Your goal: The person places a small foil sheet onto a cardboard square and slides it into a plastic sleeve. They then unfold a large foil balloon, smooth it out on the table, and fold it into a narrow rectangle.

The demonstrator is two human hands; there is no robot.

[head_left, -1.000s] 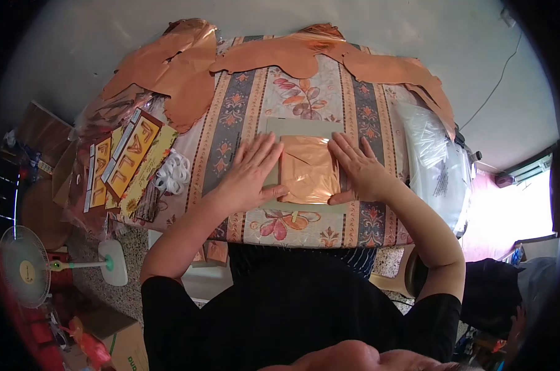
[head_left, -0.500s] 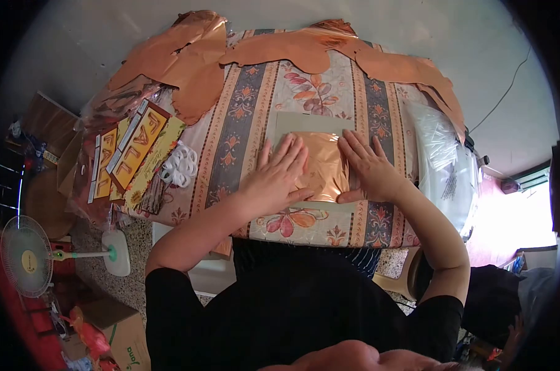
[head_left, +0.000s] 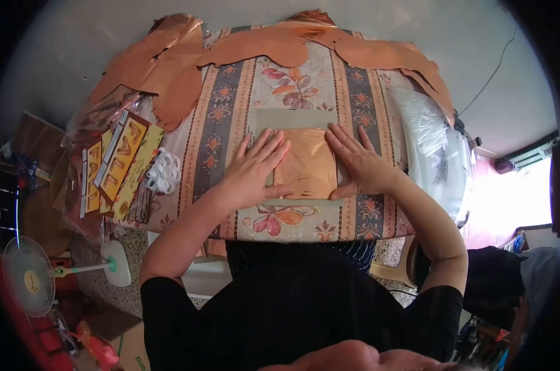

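A shiny copper-coloured foil sheet [head_left: 307, 162] lies on a grey-beige board [head_left: 295, 117] on the patterned tablecloth. My left hand [head_left: 253, 170] rests flat, fingers stretched out, with its fingertips and thumb along the sheet's left edge. On the opposite side my right hand [head_left: 361, 166] also lies open, its fingertips at the upper right corner and its thumb by the lower right corner. Neither hand grips anything. Faint creases show near the sheet's lower edge.
Large copper-coloured cutouts [head_left: 255, 46] line the table's far side. At left lie yellow "FALL" cards [head_left: 123, 162] and a bundle of white bands [head_left: 163, 172]. Clear plastic bags [head_left: 429, 145] are on the right. A fan [head_left: 29, 279] stands at lower left.
The view has shifted slightly, so the table appears further left. My left hand has moved outward on the sheet, uncovering more of its left part, and the foil looks flatter.
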